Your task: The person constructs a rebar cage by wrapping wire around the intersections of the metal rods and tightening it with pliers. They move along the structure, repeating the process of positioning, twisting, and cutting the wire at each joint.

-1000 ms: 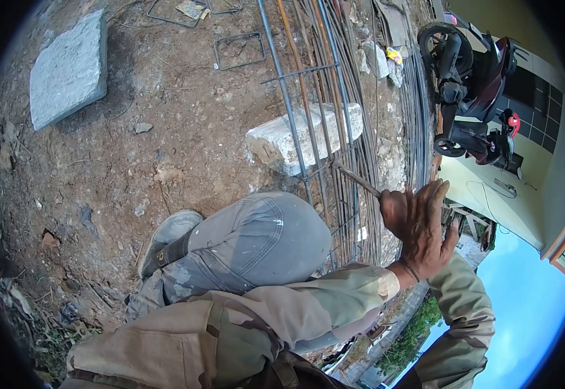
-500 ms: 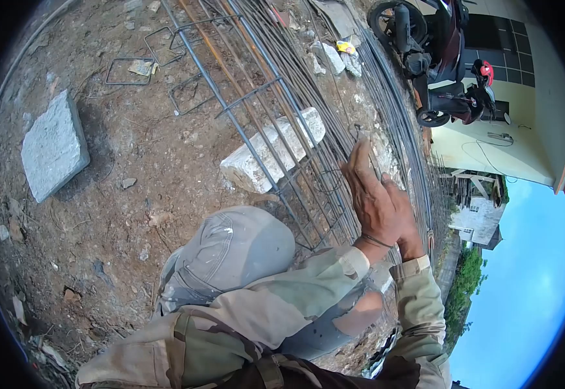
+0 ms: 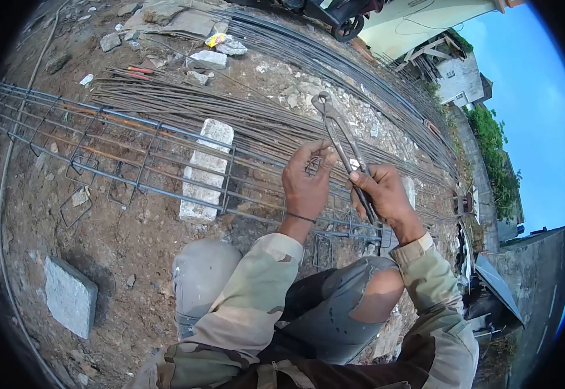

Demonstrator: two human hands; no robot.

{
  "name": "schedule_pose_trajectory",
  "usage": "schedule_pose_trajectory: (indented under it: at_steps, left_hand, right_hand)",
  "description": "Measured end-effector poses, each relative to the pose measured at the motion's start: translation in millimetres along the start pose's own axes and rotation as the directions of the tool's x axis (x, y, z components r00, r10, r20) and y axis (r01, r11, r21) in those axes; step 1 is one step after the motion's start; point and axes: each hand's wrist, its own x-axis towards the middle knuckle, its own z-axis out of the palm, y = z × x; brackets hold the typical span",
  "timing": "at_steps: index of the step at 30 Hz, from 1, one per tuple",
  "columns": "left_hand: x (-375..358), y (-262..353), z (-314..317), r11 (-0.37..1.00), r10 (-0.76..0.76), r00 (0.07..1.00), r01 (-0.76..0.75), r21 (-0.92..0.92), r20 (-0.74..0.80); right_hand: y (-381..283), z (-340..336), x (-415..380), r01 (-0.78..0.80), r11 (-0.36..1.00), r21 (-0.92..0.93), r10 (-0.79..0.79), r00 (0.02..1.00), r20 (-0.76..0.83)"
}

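My right hand (image 3: 386, 194) is closed around the handles of steel pincers (image 3: 329, 111), whose jaws point up and away from me. My left hand (image 3: 305, 188) is just left of the pincers, fingers curled toward the thumb. Thin dark lines show between its fingertips, but I cannot make out whether they are wire it holds or bars behind. Beneath both hands runs a long rebar cage (image 3: 141, 186) with square stirrups. A white block (image 3: 199, 193) lies under the cage, left of my left hand.
Loose thin rods (image 3: 185, 104) lie beyond the cage, with more dark bars (image 3: 334, 61) farther back. Loose square stirrups (image 3: 75, 206) and a concrete slab (image 3: 70, 297) lie on the dirt to the left. A motorbike (image 3: 344, 23) stands at the top by a wall.
My hands were together, one overlapping the other, with no tool visible. Now they are apart and pincers show in my right hand. The view has turned, so the cage lies more crosswise.
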Motion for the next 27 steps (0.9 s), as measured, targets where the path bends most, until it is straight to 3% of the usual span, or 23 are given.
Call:
schedule_pose_trajectory:
  at_steps: [2,4,7,8,10,11,12,13,14,16,18,20,22,23,24,25,26,27]
  left_hand:
    - [-10.8,-2.2,7.3,1.000,-0.012,0.998,0.011,0.017,0.067]
    - [-17.5,-1.1,18.0,0.963,-0.268,0.963,0.268,-0.013,-0.034]
    - [-22.5,-32.7,26.9,0.864,-0.448,0.865,0.356,-0.355,-0.224]
    - [-17.3,-41.4,22.2,0.857,-0.477,0.836,0.375,-0.353,-0.271]
    - [-12.2,-48.8,3.8,0.854,-0.499,0.812,0.404,-0.327,-0.302]
    - [-5.6,-41.6,-5.9,0.832,-0.534,0.783,0.419,-0.364,-0.318]
    - [2.5,-30.4,-9.0,0.811,-0.562,0.753,0.420,-0.407,-0.342]
    - [6.9,-14.4,-9.0,0.822,-0.547,0.761,0.410,-0.396,-0.348]
    - [8.7,5.0,-10.1,0.809,-0.555,0.779,0.424,-0.407,-0.291]
    - [7.9,31.0,-12.9,0.810,-0.548,0.798,0.432,-0.397,-0.251]
    - [5.3,44.9,-14.7,0.837,-0.523,0.852,0.515,-0.186,0.011]
    - [-5.3,48.8,-18.5,0.830,-0.541,0.839,0.544,-0.124,0.058]
    - [-20.6,46.2,-22.9,0.535,-0.779,0.560,0.828,-0.167,0.280]
    - [-31.2,39.9,-23.5,0.548,-0.777,0.568,0.822,-0.153,0.272]
    - [-43.0,29.7,-24.6,0.375,-0.827,0.433,0.900,-0.221,0.360]
    - [-50.7,20.6,-22.8,0.185,-0.840,0.294,0.945,-0.270,0.455]
    - [-56.8,14.3,-18.1,0.196,-0.842,0.302,0.944,-0.267,0.447]
    - [-63.0,8.2,-11.0,0.090,-0.821,0.250,0.945,-0.316,0.513]
  right_hand:
    - [5.6,-4.1,-13.1,-0.062,0.997,-0.034,0.061,0.997,-0.049]
    - [4.1,-7.2,-20.0,-0.165,0.985,0.045,0.168,0.983,-0.079]
    - [24.1,-17.8,-23.4,-0.361,0.831,0.423,0.440,0.892,-0.103]
    - [45.0,-31.1,-20.0,-0.359,0.818,0.450,0.449,0.886,-0.110]
    - [101.9,-60.2,-16.5,-0.378,0.843,0.383,0.477,0.854,-0.208]
    - [131.6,-73.9,-16.9,-0.378,0.899,0.222,0.432,0.850,-0.300]
    - [155.4,-84.6,-23.1,-0.370,0.898,0.238,0.430,0.853,-0.295]
    - [176.5,-94.7,-29.2,-0.428,0.865,-0.262,0.269,0.836,-0.478]
    - [196.4,-105.7,-31.9,-0.462,0.574,-0.675,0.024,0.834,-0.551]
    - [246.1,-119.5,-41.4,-0.544,0.506,-0.669,-0.038,0.761,-0.647]
    - [308.4,-140.6,-47.8,-0.646,0.420,-0.637,-0.003,0.701,-0.713]
    - [345.3,-146.1,-55.9,-0.680,0.438,-0.588,0.053,0.673,-0.738]
    - [376.8,-146.1,-63.3,-0.712,0.450,-0.539,0.104,0.641,-0.760]
    - [391.9,-146.0,-67.8,-0.647,0.386,-0.658,-0.063,0.693,-0.718]
    - [404.2,-145.1,-69.5,-0.581,0.297,-0.757,-0.225,0.728,-0.647]
    - [363.0,-134.6,-71.8,-0.556,0.253,-0.792,-0.308,0.730,-0.611]
    - [347.6,-133.5,-62.5,-0.550,0.265,-0.792,-0.309,0.729,-0.610]
    - [338.1,-137.9,-48.9,-0.328,0.477,-0.815,-0.322,0.798,-0.510]
